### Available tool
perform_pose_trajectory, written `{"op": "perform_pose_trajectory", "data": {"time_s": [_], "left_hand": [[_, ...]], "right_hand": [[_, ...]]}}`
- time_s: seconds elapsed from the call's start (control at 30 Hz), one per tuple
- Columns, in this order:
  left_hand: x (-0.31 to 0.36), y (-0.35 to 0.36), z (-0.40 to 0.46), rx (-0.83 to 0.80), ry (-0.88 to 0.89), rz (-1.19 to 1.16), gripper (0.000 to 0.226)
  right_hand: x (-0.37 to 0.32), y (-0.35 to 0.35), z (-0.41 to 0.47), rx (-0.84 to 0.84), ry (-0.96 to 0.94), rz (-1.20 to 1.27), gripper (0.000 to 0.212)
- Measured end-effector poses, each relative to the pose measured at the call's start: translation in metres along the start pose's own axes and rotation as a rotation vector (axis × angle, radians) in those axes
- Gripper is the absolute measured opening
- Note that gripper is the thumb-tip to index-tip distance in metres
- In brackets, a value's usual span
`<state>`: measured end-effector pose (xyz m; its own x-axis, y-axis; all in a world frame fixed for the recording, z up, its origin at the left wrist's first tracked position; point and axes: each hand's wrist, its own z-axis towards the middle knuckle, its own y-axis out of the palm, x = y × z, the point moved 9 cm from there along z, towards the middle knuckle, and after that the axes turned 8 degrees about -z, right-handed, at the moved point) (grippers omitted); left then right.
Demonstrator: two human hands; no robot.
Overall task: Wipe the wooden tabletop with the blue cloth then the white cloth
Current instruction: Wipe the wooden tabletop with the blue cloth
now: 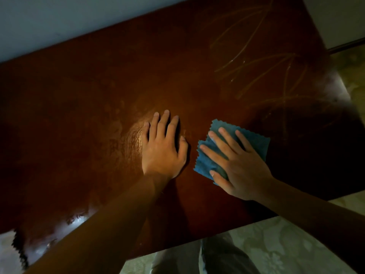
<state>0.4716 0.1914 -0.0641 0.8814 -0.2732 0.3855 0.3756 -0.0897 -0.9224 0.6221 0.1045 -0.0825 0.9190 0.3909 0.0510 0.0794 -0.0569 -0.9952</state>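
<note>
The right hand (pixel 243 167) presses the blue cloth (pixel 254 140) flat on the wooden tabletop (pixel 79 115), fingers spread straight. The left hand (pixel 164 149) rests flat just beside it, holding nothing

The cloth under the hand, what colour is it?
The cloth is blue, seen in the head view.

Dark reddish-brown wooden tabletop (pixel 79 107), glossy, lit at centre and dim toward the edges. Pale curved streaks toward 1 o'clock; faint smeared sheen near the middle. Lying directly on it: blue cloth (pixel 254 142) with zigzag edges at 3 o'clock, pressed flat under the right grip (pixel 240 165); left grip (pixel 164 149) flat on bare wood just beside, at centre.
</note>
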Motion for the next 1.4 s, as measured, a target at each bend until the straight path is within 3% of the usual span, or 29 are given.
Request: {"op": "perform_pose_trajectory", "data": {"time_s": [0.27, 0.63, 0.83, 1.13, 1.3, 1.4], "left_hand": [[0.0, -0.001, 0.0, 0.01, 0.01, 0.026, 0.053], [0.001, -0.002, 0.001, 0.014, 0.014, 0.029, 0.053], [0.001, -0.001, 0.0, 0.012, 0.017, 0.031, 0.052], [0.0, 0.002, -0.001, -0.013, 0.004, -0.002, 0.053], [-0.001, 0.003, 0.001, -0.059, -0.007, 0.028, 0.056], [0.001, 0.0, 0.006, -0.08, -0.007, 0.031, 0.053]], "right_hand": [[0.011, -0.008, 0.029, 0.037, -0.063, 0.025, 0.064], [0.049, -0.018, 0.107, 0.103, 0.015, 0.013, 0.061], [0.076, -0.013, 0.156, -0.027, 0.165, 0.041, 0.069], [0.069, -0.013, 0.14, -0.068, 0.268, 0.043, 0.069], [0.036, -0.025, 0.093, 0.102, 0.216, 0.072, 0.061], [0.034, -0.024, 0.089, 0.123, 0.161, 0.069, 0.06]]}}
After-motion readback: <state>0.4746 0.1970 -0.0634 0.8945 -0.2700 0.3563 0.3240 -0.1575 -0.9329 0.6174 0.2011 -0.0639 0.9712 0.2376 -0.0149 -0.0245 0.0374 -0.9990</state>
